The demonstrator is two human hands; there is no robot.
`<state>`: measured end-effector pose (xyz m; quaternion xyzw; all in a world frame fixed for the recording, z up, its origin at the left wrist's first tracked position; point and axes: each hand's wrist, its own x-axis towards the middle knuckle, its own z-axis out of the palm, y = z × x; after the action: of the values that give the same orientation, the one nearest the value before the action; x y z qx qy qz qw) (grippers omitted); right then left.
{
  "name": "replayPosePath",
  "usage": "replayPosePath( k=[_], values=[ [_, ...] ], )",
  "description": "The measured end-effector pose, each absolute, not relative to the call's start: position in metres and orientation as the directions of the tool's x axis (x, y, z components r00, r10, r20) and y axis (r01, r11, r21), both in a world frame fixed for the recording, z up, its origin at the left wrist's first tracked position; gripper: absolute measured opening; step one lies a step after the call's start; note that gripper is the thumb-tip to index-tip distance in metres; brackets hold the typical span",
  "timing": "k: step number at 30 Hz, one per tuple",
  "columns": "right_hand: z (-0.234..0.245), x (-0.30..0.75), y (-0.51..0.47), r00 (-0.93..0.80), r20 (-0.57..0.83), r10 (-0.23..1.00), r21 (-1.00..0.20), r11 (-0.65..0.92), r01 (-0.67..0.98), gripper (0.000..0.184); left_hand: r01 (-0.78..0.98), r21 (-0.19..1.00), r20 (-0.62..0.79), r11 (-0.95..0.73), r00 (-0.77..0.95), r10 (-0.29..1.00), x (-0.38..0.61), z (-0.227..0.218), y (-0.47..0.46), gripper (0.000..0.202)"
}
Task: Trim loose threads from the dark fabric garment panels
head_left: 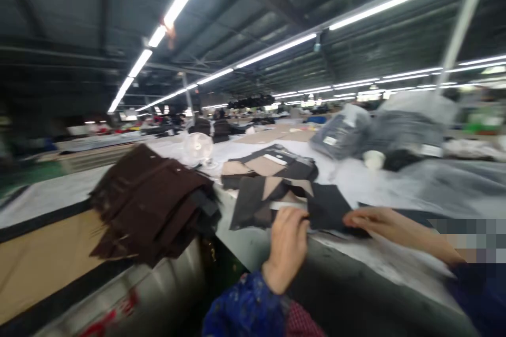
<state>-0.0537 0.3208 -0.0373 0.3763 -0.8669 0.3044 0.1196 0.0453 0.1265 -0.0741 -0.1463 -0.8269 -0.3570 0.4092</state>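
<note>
A dark grey fabric piece [328, 205] with beige sections and a white strip [282, 204] lies flat near the front edge of the table. My left hand [288, 245] is over its near edge, fingers bent and closed on the cloth by the white strip. At the piece's right corner, my right hand [369, 219] has thumb and fingers pinched together on the dark cloth. Just behind lies a stack of similar dark and beige pieces [269, 163] with a white label on top. The picture is blurred, so seams and fine details are unclear.
To the left, a big pile of dark brown cloth pieces [154, 200] overhangs the table edge. A small white fan [198, 147] stands behind it. Plastic-wrapped bundles [342, 131] and a white cup-like thing [373, 159] sit at the right. A gap separates the two tables.
</note>
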Motion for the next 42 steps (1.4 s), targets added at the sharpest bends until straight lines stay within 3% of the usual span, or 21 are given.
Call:
replayPosePath(
  k=[1, 2, 4, 8, 13, 18, 20, 22, 25, 31, 42],
  values=[
    [-0.030, -0.053, 0.343, -0.736, 0.373, -0.566, -0.489, 0.554, -0.674, 0.061, 0.543, 0.483, 0.778, 0.687, -0.627, -0.051, 0.043, -0.073, 0.129, 0.016],
    [-0.023, -0.052, 0.362, -0.748, 0.183, -0.638, -0.570, 0.551, -0.609, 0.060, 0.561, 0.478, 0.772, 0.676, -0.635, -0.018, 0.039, -0.073, 0.132, 0.017],
    [-0.013, -0.050, 0.388, -0.787, 0.143, -0.600, -0.650, 0.543, -0.532, 0.055, 0.605, 0.444, 0.752, 0.661, -0.652, 0.092, 0.034, -0.075, 0.141, 0.016],
    [-0.009, -0.043, 0.397, -0.739, 0.109, -0.665, -0.690, 0.484, -0.537, 0.041, 0.649, 0.313, 0.711, 0.693, -0.644, 0.282, 0.033, -0.082, 0.159, 0.014],
    [-0.015, -0.035, 0.385, -0.672, 0.197, -0.714, -0.582, 0.467, -0.666, 0.029, 0.609, 0.278, 0.739, 0.743, -0.630, 0.239, 0.027, -0.082, 0.164, 0.017],
    [-0.021, -0.035, 0.377, -0.600, 0.176, -0.780, -0.402, 0.499, -0.768, 0.027, 0.609, 0.187, 0.682, 0.771, -0.645, 0.344, 0.020, -0.074, 0.178, 0.009],
    [-0.023, -0.036, 0.376, -0.606, 0.175, -0.776, -0.392, 0.509, -0.766, 0.026, 0.592, 0.171, 0.633, 0.788, -0.679, 0.372, 0.018, -0.072, 0.184, 0.012],
    [-0.022, -0.037, 0.377, -0.631, 0.156, -0.760, -0.453, 0.513, -0.730, 0.027, 0.578, 0.224, 0.594, 0.785, -0.719, 0.360, 0.015, -0.071, 0.185, 0.016],
    [-0.019, -0.038, 0.382, -0.686, 0.129, -0.716, -0.578, 0.508, -0.639, 0.031, 0.551, 0.405, 0.553, 0.730, -0.783, 0.284, 0.012, -0.069, 0.179, 0.017],
    [-0.017, -0.039, 0.388, -0.743, 0.107, -0.661, -0.675, 0.501, -0.542, 0.032, 0.453, 0.616, 0.444, 0.644, -0.875, 0.191, 0.008, -0.065, 0.173, 0.011],
    [-0.024, -0.042, 0.379, -0.751, 0.076, -0.655, -0.648, 0.540, -0.537, 0.026, 0.314, 0.667, 0.317, 0.676, -0.940, 0.123, -0.006, -0.061, 0.182, 0.012]
  ],
)
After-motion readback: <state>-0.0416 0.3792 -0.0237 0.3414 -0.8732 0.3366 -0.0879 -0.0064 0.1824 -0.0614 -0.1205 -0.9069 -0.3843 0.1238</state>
